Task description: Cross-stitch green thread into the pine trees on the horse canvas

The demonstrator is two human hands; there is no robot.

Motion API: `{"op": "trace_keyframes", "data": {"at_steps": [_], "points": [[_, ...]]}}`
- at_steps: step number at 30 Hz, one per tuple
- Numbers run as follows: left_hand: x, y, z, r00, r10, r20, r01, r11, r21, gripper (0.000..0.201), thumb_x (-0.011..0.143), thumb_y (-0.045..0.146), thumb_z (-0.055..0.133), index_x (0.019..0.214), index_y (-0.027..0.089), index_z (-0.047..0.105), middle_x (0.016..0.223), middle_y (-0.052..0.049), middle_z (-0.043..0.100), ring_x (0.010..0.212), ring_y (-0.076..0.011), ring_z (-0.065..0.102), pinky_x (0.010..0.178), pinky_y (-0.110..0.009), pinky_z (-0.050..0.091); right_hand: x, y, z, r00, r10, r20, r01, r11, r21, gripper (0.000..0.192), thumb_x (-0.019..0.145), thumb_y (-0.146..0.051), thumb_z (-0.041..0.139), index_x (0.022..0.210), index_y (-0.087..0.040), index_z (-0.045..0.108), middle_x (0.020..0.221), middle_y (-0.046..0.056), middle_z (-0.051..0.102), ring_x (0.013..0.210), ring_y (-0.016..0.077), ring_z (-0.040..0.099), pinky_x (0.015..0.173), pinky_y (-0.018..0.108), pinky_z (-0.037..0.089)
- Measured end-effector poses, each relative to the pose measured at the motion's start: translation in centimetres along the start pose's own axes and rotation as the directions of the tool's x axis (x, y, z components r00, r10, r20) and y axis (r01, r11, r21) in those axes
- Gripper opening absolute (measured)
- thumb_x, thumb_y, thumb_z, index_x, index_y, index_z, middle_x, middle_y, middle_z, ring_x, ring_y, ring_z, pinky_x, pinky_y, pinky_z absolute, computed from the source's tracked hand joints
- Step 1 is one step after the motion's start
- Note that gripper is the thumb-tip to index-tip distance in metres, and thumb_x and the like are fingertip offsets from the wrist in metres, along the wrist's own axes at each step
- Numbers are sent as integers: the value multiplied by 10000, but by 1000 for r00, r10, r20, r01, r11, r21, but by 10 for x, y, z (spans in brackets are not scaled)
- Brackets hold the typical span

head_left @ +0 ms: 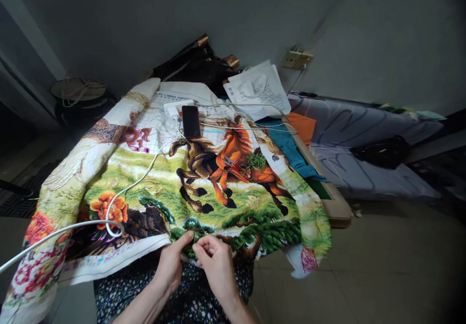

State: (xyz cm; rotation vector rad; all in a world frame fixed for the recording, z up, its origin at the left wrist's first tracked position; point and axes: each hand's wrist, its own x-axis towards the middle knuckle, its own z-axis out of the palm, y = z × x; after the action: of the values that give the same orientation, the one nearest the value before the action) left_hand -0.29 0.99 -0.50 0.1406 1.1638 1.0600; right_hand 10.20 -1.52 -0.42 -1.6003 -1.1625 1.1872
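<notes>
Closest to the viewer, two bare hands meet at the near edge of a large cross-stitch cloth point(174, 188) that hangs over the person's lap. The left hand point(171, 266) grips the hem from below, its thumb pressed flat on the green stitching, seemingly to keep the fabric taut. The right hand point(216, 261) sits just beside it, fingers curled in, thumb and forefinger pinched together on the cloth edge; whether a needle or thread lies between them is too small to tell.

The cloth is spread wide so the worked patch lies right at the fingertips. It shows brown and orange galloping horses on a green meadow, with dark green pine boughs just beyond the fingers, orange and red flowers off to the left of the left hand, and bare gridded fabric farther up.

A white cable point(120, 193) loops across the cloth left of the hands. Beyond the fingers, on the horses, rest small red-handled scissors point(233, 166) and a tangle of green thread point(257, 161), probably left within reach. Farther still lie a dark phone point(191, 121), a white charger point(174, 108) and a printed paper sheet point(260, 91).
</notes>
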Motion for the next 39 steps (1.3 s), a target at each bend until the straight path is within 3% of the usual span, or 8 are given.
{"op": "trace_keyframes", "data": {"at_steps": [11,17,21,25,30,35,37,39], "points": [[1,-1,1,1000,19,-14,-19,1000,-2,325,493,237,838,723,62,690,760,-67,633,756,-159,562,721,-265,438,-3,9,5,993,-109,-39,108,994,-18,157,821,-208,509,692,-129,554,576,6,508,536,109,476,525,210,377],[-4,3,3,1000,-25,8,25,999,-39,370,445,275,862,694,59,691,736,-62,638,708,-142,559,680,-250,444,4,10,7,993,-48,-107,53,997,53,170,827,-288,546,832,-125,590,637,20,570,537,127,547,532,221,440],[-4,2,1,996,-55,77,62,993,-105,360,492,254,854,764,64,716,839,-80,670,803,-163,594,779,-264,464,10,-3,-4,954,-299,-5,287,919,-269,189,880,-193,482,1014,-167,611,754,20,624,647,136,576,628,231,411],[-3,2,-1,993,-78,92,89,989,-122,360,515,240,850,798,60,718,913,-90,677,869,-175,606,867,-283,464,12,-15,-11,941,-320,115,329,777,-536,109,904,-163,473,872,-168,577,794,9,616,690,141,571,620,242,332],[-3,4,-1,995,-65,81,76,989,-131,407,529,211,846,878,51,709,1028,-106,664,974,-186,595,985,-307,420,7,-14,-4,900,-435,16,340,681,-648,198,950,-205,421,819,-187,569,773,9,558,678,138,540,610,263,276],[-2,4,-1,995,-69,66,77,990,-122,398,545,204,840,877,39,694,1027,-116,661,961,-193,602,977,-319,429,3,-17,2,835,-549,-27,336,547,-766,116,879,-178,541,771,-203,575,750,17,525,644,161,477,591,286,233],[-3,4,-1,995,-68,69,76,990,-117,407,564,200,832,912,44,689,1059,-118,654,974,-197,604,970,-319,432,4,-21,-1,838,-544,-33,326,549,-770,87,854,-165,566,786,-208,599,834,34,526,697,160,488,601,275,249],[-4,4,-2,995,-64,71,71,992,-106,417,563,206,833,914,36,684,1055,-126,654,947,-198,613,944,-316,447,7,-25,-4,855,-519,-5,380,632,-676,116,872,-160,529,792,-197,605,906,46,525,761,150,505,632,255,295]]}}
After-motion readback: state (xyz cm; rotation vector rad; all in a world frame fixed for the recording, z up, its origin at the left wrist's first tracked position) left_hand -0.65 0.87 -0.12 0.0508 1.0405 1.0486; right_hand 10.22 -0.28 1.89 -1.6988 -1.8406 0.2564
